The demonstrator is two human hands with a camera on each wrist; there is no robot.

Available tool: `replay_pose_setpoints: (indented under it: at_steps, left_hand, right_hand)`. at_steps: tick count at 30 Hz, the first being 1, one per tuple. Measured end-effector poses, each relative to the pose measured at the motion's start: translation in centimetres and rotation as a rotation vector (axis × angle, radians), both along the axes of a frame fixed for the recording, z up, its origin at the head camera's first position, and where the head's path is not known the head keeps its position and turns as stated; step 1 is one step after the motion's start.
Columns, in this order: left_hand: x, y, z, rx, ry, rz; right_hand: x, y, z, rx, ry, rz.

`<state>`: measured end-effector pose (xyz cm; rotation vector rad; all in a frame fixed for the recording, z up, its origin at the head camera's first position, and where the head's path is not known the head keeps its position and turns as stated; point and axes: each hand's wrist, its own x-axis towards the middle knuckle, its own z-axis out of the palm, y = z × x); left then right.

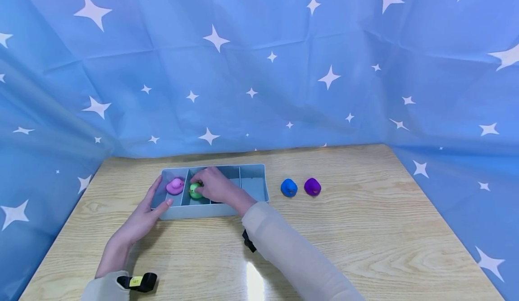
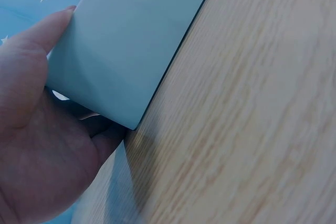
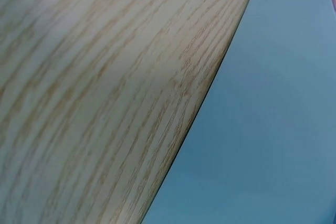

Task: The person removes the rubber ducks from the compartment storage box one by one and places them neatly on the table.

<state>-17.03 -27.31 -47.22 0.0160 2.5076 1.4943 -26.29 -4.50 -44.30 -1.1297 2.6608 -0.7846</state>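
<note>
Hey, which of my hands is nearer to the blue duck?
Right. Your right hand pinches the green duck in the tray, left of the blue duck; your left hand is farther left, holding the tray's left end.

A staged tabletop set: star-printed blue cloth (image 1: 259, 66) around 1 wood-grain table (image 1: 389, 233).

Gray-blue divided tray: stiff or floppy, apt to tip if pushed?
The tray has straight, thin-looking walls, so it's probably stiff and fairly light for its size. Long and low, it would likely slide before tipping. It looks smooth outside, so it may be slippery where the left hand grips its end.
</note>
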Motion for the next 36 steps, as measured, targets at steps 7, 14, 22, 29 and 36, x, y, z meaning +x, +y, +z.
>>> replay_pose_setpoints:
  at_steps: [7, 14, 22, 29, 36]
  left_hand:
    - [0.1, 0.1, 0.3, -0.012, -0.01, -0.007]
    - [0.1, 0.0, 0.3, -0.015, 0.0, -0.01]
    - [0.2, 0.3, 0.4, -0.017, -0.001, -0.01]
    - [0.2, 0.2, 0.4, -0.007, 0.008, -0.015]
    - [0.2, 0.2, 0.3, -0.004, 0.02, -0.019]
  right_hand:
    - [0.2, 0.1, 0.2, -0.011, -0.017, -0.006]
    - [0.3, 0.4, 0.2, -0.052, -0.024, 0.006]
    - [0.7, 1.0, 0.5, -0.042, 0.018, 0.014]
    - [1.2, 1.3, 1.2, -0.056, 0.032, -0.003]
    - [1.8, 2.2, 1.8, -0.133, 0.051, -0.046]
